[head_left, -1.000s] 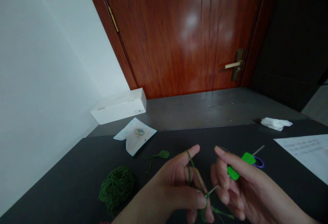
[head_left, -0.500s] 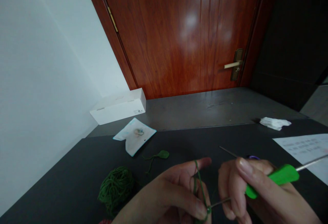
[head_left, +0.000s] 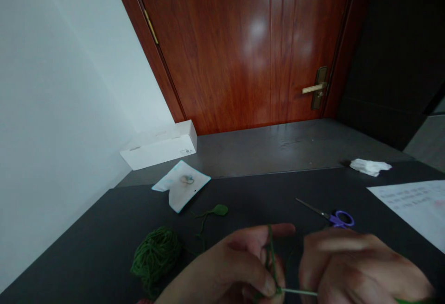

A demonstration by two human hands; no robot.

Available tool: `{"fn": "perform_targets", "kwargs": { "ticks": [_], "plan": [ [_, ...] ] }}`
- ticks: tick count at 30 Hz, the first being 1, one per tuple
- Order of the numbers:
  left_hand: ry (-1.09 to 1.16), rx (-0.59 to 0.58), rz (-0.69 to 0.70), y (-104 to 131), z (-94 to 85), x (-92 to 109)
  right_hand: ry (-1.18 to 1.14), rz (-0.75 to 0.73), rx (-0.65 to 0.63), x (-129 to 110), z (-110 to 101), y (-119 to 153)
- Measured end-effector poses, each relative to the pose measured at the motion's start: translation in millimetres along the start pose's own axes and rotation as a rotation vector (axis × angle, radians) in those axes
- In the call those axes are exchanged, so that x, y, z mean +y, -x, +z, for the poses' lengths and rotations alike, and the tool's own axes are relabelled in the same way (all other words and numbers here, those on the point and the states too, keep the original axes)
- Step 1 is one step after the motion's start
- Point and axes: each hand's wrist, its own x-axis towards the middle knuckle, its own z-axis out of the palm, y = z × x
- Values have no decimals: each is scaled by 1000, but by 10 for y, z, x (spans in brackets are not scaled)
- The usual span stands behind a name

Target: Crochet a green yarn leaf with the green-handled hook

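At the bottom middle, my left hand (head_left: 236, 264) pinches a small piece of green crochet work (head_left: 278, 290) between thumb and fingers. A strand of green yarn (head_left: 272, 254) runs from it up over the stretched index finger. My right hand (head_left: 361, 262), smeared by motion, is closed around a crochet hook (head_left: 299, 291). Its thin metal shaft reaches left to the crochet work; only a sliver of its green handle shows at the lower right. Left of my left hand lies a ball of green yarn (head_left: 156, 257).
Purple-handled scissors (head_left: 340, 218) lie just beyond my right hand. A small green leaf-shaped piece (head_left: 220, 210) with loose tails is near a white packet (head_left: 184, 186). Farther off are a white box (head_left: 160, 148), a crumpled tissue (head_left: 370, 167) and a printed sheet (head_left: 413, 204).
My right hand has rolled over and lowered, turning its back upward. The hook now lies flatter and its handle is mostly hidden. The scissors have come into fuller view.
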Motion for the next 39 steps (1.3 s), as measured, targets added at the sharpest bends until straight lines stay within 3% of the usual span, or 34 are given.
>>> {"fn": "perform_targets", "kwargs": {
  "ticks": [6, 9, 14, 19, 26, 32, 39],
  "plan": [
    [-267, 133, 123, 66, 104, 93, -386, 580, 250, 46, 113, 64],
    [-336, 199, 170, 87, 137, 111, -592, 761, 394, 61, 156, 46],
    [-425, 373, 326, 37, 102, 34, -755, 959, 512, 79, 177, 19],
    [-470, 479, 537, -37, 135, -94, -861, 987, 586, 102, 184, 36],
    [-805, 652, 978, -129, 153, -306, -810, 894, 648, 55, 238, 18],
    [-1029, 795, 1053, -149, 151, -313, -833, 832, 676, 89, 260, 56],
    [-1099, 850, 1297, -222, 89, -360, -943, 898, 677, 23, 281, 41]
  ]
}}
